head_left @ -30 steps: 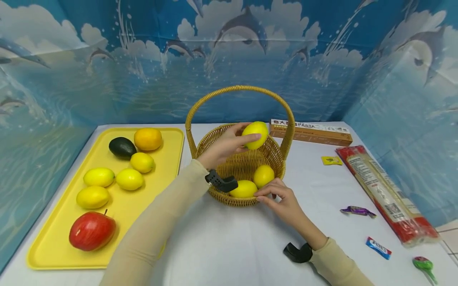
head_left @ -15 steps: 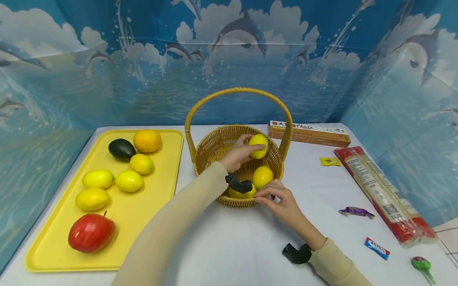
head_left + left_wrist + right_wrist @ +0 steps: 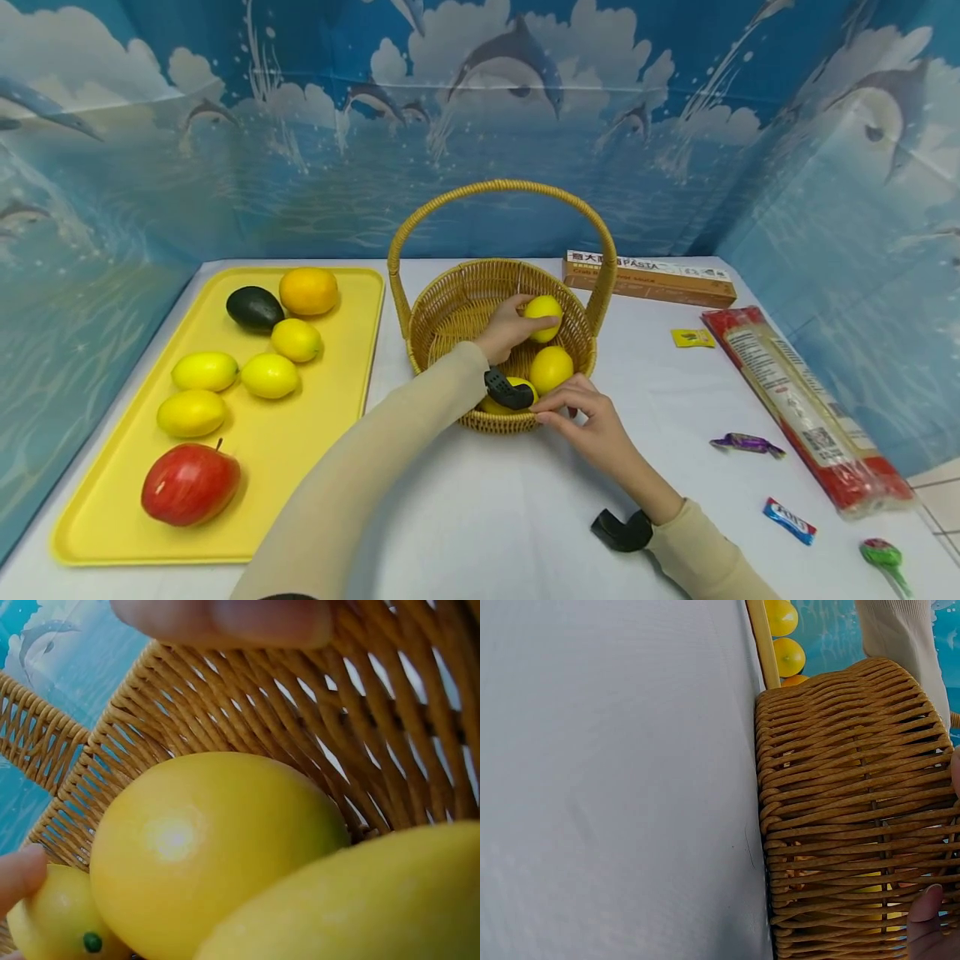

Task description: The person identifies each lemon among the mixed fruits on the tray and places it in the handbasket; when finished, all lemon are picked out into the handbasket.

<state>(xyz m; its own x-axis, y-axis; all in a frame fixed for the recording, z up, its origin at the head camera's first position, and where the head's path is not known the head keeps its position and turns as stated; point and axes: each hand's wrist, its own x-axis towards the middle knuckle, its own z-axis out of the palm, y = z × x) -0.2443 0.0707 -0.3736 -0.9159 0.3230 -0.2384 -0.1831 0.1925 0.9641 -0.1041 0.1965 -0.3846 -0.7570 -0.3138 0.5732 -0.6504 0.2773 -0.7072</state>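
At the centre of the frame we see a wicker basket on the white-covered desk, its tall handle arching toward the top. Inside its right side, the left grip is closed around a lemon, thumb against the near face; we cannot tell whether that lemon touches the weave. Just below it lies a rounder yellow fruit, and at the basket's front another lemon, partly covered by the black wrist camera. The right grip pinches the front rim between thumb and fingers; in the right wrist view we make out the thumb on the outer weave.

At the left of the frame we have a yellow tray bearing a dark green fruit, an orange fruit, four lemons grouped near its middle and a red apple toward the lower left. At the right we find a brown carton behind the basket, a yellow packet, a long red-edged packet, and, lower down, a purple candy, a blue-and-red candy and a green lollipop.
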